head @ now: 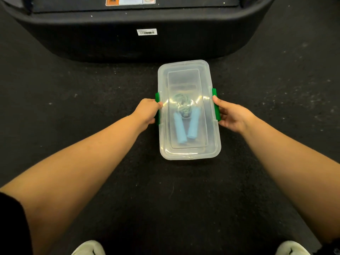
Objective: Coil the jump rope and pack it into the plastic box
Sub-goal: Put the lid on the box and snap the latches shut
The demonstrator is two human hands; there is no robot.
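Note:
A clear plastic box (187,70) with its lid on lies lengthwise on the dark floor in front of me. Through the lid I see the coiled jump rope (184,105) and its two light-blue handles (185,127) side by side inside. A green latch (157,97) sits on the box's left side and another green latch (217,111) on the right. My left hand (147,112) presses on the left latch. My right hand (232,115) grips the right latch, thumb on the lid's edge.
The black base of a large machine (139,43) with a barcode sticker (146,32) curves across the floor just beyond the box. Dark speckled rubber floor lies all around. My two light shoes (88,248) show at the bottom edge.

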